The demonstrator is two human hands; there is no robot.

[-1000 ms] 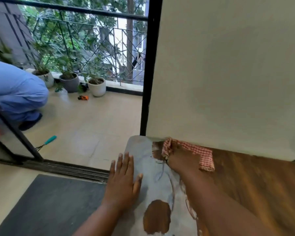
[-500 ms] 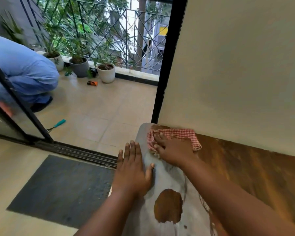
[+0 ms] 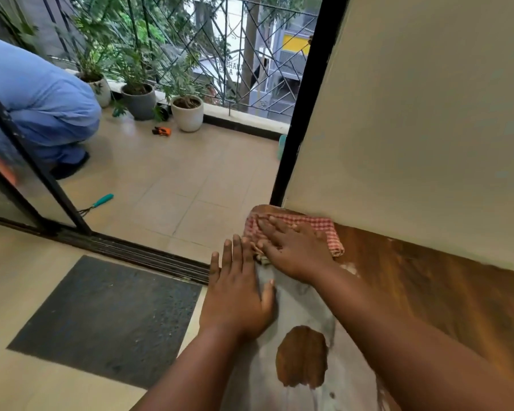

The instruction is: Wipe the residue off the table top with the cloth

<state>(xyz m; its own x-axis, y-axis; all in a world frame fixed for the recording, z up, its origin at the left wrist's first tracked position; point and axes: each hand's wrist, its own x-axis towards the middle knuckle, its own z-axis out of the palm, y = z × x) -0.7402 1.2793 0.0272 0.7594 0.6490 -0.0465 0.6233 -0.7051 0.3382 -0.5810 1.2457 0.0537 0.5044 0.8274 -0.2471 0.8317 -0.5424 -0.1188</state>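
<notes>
A wooden table top (image 3: 445, 295) runs along the wall. Its left part is covered by grey-white residue (image 3: 297, 304), with one bare brown patch in it. A red-and-white checked cloth (image 3: 324, 228) lies at the table's far left corner. My right hand (image 3: 294, 250) presses flat on the cloth, fingers spread and pointing left. My left hand (image 3: 238, 295) rests flat on the residue at the table's left edge, fingers apart, holding nothing. The two hands nearly touch.
A cream wall (image 3: 413, 129) rises right behind the table. A black door frame (image 3: 303, 114) stands at the corner. A dark mat (image 3: 107, 318) lies on the floor at left. On the balcony are plant pots (image 3: 187, 114) and a crouching person in blue (image 3: 42, 105).
My right hand has slid the cloth left along the back edge to the table's far corner and flattened onto it. The left hand stays put. The camera moved closer.
</notes>
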